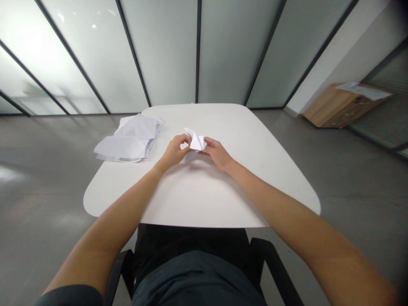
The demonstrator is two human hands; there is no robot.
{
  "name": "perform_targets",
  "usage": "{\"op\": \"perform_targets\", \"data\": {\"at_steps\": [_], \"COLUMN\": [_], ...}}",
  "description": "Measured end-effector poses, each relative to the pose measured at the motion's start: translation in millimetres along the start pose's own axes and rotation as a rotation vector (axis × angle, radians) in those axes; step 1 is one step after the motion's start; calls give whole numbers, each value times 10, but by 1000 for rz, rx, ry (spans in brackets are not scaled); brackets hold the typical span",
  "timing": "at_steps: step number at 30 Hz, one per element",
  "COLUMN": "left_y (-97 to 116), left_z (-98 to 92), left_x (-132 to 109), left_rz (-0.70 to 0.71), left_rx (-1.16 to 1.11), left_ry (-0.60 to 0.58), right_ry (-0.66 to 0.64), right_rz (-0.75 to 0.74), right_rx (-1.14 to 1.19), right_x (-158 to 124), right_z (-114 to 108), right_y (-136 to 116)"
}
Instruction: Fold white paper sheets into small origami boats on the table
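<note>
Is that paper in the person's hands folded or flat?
Folded: the white paper pinched between the left hand and right hand shows creases and pointed flaps, not a flat sheet.

Past the left hand (174,152) and right hand (218,154), a reach toward twelve or three o'clock passes over white tabletop (242,140); toward nine o'clock, a heap of crumpled paper (127,139) stands in the way.
</note>
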State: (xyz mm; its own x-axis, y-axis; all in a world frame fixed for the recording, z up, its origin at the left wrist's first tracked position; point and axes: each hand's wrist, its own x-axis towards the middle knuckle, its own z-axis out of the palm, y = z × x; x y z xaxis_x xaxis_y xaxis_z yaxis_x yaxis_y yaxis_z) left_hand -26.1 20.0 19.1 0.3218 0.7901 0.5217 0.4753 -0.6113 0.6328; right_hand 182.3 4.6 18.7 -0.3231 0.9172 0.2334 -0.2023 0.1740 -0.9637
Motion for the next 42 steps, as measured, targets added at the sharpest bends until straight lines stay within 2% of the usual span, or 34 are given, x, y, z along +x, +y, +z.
{"op": "perform_targets", "data": {"at_steps": [6, 11, 13, 16, 22, 25, 27, 31, 35, 39, 42], "left_y": [27, 154, 232, 312, 264, 239, 246, 273, 280, 325, 380], "left_z": [14, 104, 151, 205, 207, 210, 234, 331, 423, 423, 365], "left_x": [0, -42, -65, -80, -41, -37, -50, -88, -96, -86, -80], "left_rz": [-60, -213, -260, -311, -353, -360, -346, -355, -447, -464, -489], "left_rx": [-139, -571, -713, -836, -849, -832, -822, -767, -763, -785, -848], "left_ry": [-48, -233, -239, -187, -70, -42, -66, -73, 26, 113, 52], "right_ry": [-41, -137, -127, -84, 21, 16, -15, -24, -11, -11, -31], "right_rz": [-89, 23, 62, 84, 96, 154, 185, 181, 143, 68, 56], "right_rx": [-53, 27, 62, 118, 241, 307, 317, 242, 69, -47, -10], "right_x": [-22, -46, -54, -58, -45, -44, -48, -56, -57, -65, -81], "right_z": [-60, -96, -79, -47, -37, -48, -46, -11, 68, 154, 169], "right_y": [-6, -27, -40, -58, -86, -82, -67, -30, 2, 21, 3]}}
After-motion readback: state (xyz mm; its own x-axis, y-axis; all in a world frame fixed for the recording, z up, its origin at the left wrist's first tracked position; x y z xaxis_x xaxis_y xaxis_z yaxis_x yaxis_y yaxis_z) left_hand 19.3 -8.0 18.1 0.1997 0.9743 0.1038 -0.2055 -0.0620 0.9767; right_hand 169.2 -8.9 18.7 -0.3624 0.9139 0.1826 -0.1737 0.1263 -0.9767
